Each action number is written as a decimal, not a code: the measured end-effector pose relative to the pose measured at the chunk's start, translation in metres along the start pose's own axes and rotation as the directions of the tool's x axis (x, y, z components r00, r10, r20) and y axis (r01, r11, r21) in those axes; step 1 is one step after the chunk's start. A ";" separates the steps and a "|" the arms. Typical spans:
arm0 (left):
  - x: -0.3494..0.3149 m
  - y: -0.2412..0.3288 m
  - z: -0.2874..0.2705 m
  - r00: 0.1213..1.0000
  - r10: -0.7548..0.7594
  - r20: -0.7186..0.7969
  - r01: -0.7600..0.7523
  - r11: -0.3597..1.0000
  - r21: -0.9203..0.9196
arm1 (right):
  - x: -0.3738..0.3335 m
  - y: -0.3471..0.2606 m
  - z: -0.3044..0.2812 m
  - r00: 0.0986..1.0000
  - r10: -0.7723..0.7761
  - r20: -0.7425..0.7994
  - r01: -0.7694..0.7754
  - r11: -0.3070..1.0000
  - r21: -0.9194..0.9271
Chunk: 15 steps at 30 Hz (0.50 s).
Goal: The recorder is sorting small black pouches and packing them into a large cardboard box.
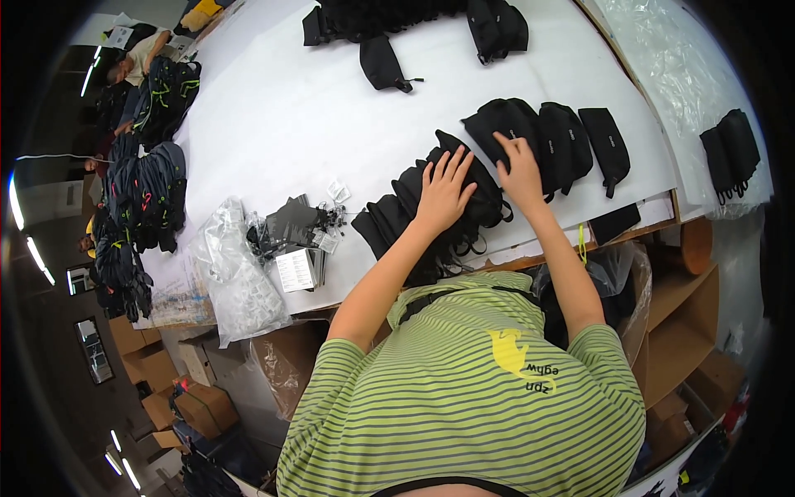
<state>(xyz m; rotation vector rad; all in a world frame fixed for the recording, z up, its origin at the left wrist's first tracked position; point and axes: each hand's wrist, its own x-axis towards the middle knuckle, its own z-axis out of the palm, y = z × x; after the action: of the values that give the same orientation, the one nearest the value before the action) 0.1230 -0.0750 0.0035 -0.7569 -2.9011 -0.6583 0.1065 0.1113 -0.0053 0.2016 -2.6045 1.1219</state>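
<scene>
A row of black fabric pouches (389,217) leans in overlapping layers along the near edge of the table. My left hand (445,195) lies on top of this row, fingers spread over the cloth. Just right of it, my right hand (521,172) rests against a black pouch (495,124), index finger stretched along its face and thumb apart; the other fingers are partly bent. Farther right, more black pouches (566,142) overlap, and a single flat pouch (606,147) lies at the end. Dark cords hang from the pouches below my left hand.
On the left stand a clear plastic bag of small white packets (240,286), a stack of white printed cards (296,271) and dark tags (290,225). More pouches (383,65) lie at the far side. Backpacks (145,190) are heaped at the left edge; cardboard boxes (675,323) stand below right.
</scene>
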 end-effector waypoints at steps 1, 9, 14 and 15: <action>0.004 0.002 -0.002 1.000 0.000 0.000 0.000 1.000 -0.002 | -0.003 -0.005 0.002 0.998 0.013 0.061 -0.021 0.993 0.120; 0.021 0.002 0.010 0.992 0.123 0.003 -0.123 0.988 0.090 | -0.016 0.009 0.009 0.995 0.069 0.070 -0.092 0.902 0.422; 0.022 0.004 0.020 0.995 0.098 0.034 -0.102 0.986 0.134 | 0.008 0.027 0.001 0.995 0.063 -0.082 -0.084 0.956 -0.281; 0.023 0.005 0.022 0.996 0.091 0.027 -0.094 0.985 0.143 | 0.012 0.029 0.001 0.994 0.064 -0.083 -0.085 0.955 -0.283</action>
<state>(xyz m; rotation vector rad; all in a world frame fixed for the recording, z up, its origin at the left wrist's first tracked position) 0.1062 -0.0510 -0.0108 -0.8770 -2.8719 -0.4288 0.0880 0.1306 -0.0223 -0.0018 -2.6877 0.7449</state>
